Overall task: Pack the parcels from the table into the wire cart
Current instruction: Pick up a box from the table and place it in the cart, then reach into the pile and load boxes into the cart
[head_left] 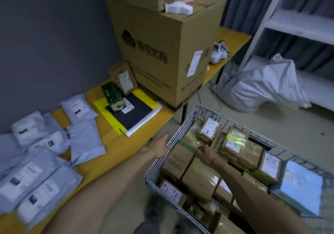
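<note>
The job looked well past halfway. The silver wire cart (180, 130), lower right of the frame, was already stacked nearly to its rim with brown cardboard boxes (200, 179). Most of these were square-edged, bound in glossy clear tape and marked with white shipping labels. A flat pale-blue parcel (303, 188) lay against the cart's right side.

Plenty was left to pack on the yellow wooden bench (117, 154) along the left. A spread of soft, crinkled grey-white plastic mailer bags (86, 139) filled the lower left, limp and pillowy. Further up lay a flat yellow-and-black packet in clear film (133, 114), with a dark green carton (112, 94) resting on it. A small labelled brown box (123, 80) leaned beside them. Behind these, at the top centre, stood a large printed cardboard carton (162, 52), which did not look like one of the parcels.

The left hand (160, 147) was at the cart's left rim, between bench and cart. Blur hid whether its fingers were curled round the wire. The right hand (207, 155) was inside the cart, just above the boxes. Its fingers looked loosely spread and appeared to hold nothing.
</note>
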The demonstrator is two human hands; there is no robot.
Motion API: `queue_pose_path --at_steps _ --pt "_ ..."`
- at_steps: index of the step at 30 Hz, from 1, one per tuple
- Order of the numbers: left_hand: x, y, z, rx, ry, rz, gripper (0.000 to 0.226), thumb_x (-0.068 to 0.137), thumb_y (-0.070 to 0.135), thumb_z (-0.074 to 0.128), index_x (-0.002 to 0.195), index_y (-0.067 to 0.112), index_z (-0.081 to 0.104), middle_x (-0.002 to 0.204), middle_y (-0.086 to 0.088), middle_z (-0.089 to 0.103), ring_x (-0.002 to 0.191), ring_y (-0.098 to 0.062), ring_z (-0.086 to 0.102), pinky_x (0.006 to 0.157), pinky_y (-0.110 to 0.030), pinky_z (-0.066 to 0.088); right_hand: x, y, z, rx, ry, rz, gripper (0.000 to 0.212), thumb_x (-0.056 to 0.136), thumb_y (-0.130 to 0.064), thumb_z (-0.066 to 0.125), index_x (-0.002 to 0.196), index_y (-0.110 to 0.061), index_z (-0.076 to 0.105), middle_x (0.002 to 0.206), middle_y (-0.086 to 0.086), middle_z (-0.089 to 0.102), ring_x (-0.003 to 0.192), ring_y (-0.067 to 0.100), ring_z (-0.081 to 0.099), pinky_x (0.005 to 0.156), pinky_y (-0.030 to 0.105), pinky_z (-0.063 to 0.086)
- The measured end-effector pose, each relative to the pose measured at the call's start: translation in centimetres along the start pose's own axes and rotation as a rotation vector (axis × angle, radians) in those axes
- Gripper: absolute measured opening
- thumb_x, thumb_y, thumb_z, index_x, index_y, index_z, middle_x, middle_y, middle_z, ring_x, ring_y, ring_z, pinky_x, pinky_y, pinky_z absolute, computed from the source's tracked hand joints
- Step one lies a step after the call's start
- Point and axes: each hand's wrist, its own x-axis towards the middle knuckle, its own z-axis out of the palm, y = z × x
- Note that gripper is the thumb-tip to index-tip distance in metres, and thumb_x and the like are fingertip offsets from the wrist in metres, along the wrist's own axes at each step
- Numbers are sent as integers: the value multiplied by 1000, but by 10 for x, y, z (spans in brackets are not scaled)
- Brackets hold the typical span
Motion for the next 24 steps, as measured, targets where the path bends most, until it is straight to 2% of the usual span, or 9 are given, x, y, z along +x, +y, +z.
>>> queue_pose_path --at_steps 2,5,6,8,11,14,18,21,24 --pt "-19 -6 -7 8 37 -32 62 103 40 46 154 12 25 155 -15 31 140 -30 33 115 -39 31 -2 -14 -6 -51 -14 -95 37 96 -25 58 129 -10 55 120 9 60 101 23 59 83 28 51" --pt "-49 -22 -18 6 93 -87 60 102 40 48 151 12 29 151 -17 35 138 -31 35 113 -40 32 -18 -45 -10 -8 -49 -227 11 99 -20 54 106 -19 62 110 5 57 114 30 57 99 41 48" --pt "-59 -28 -23 10 111 -103 60 102 41 47 151 11 28 151 -17 33 139 -31 34 113 -39 32 -21 -54 -10 0 -46 -253 12 100 -18 53 108 -18 62 114 9 59 119 33 55 102 39 44" --pt "-78 -39 -32 13 152 -137 64 102 43 45 154 12 22 156 -17 25 144 -30 26 116 -37 28 -24 -70 -7 -12 -45 -307 32 101 -23 53 130 -10 57 132 15 58 125 32 53 100 31 41" --pt "-103 -56 -45 23 231 -186 66 103 43 45 155 14 18 160 -15 21 148 -29 20 118 -38 24 -30 -96 3 -78 -43 -418 50 95 -27 60 142 -12 48 140 11 54 129 27 51 109 35 41" --pt "-125 -69 -59 33 279 -220 64 103 42 44 156 15 18 160 -15 20 147 -30 23 116 -38 27 -43 -124 9 -84 -56 -476 53 96 -23 59 145 -16 43 146 8 46 132 26 47 112 37 38" --pt "-150 -91 -78 54 331 -257 64 104 41 43 156 14 17 160 -16 20 146 -31 24 115 -40 28 -53 -164 17 -153 -47 -518 53 96 -27 60 145 -17 42 144 13 46 127 27 51 105 34 44" --pt "-164 -112 -92 56 360 -274 65 104 42 42 156 13 16 161 -15 18 146 -31 23 115 -37 27 -61 -193 24 -234 -16 -575 55 98 -30 59 148 -18 40 147 10 44 126 25 52 101 32 44" --pt "-174 -138 -105 42 382 -295 67 104 43 42 157 13 14 162 -14 16 147 -30 22 116 -35 25 -65 -220 35 -287 17 -636 56 99 -29 56 150 -16 37 154 8 35 141 24 36 108 33 38"
